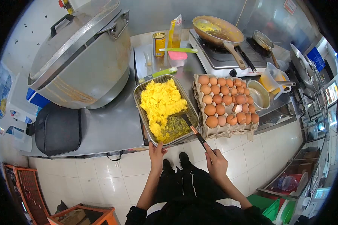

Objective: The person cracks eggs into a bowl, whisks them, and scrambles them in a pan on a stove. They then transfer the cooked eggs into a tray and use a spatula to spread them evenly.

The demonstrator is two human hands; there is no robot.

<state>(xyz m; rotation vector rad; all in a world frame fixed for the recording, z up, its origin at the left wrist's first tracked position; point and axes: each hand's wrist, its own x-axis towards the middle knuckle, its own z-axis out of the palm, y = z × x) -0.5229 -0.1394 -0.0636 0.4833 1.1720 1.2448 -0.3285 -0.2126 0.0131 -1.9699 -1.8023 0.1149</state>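
Tray [138, 108] of scrambled egg [159, 101] sits at the counter's [109, 127] front edge, just beside a carton [225, 99] of eggs. Left hand [156, 153] pinches its near rim, fingers closed on it. Right hand [216, 163] is wrapped round a spatula [193, 129], whose blade rests in the egg.

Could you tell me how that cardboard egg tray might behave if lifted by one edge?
The egg tray looks like soft pulp, so it would probably sag. Its eggs sit loose; they may roll out and crack.
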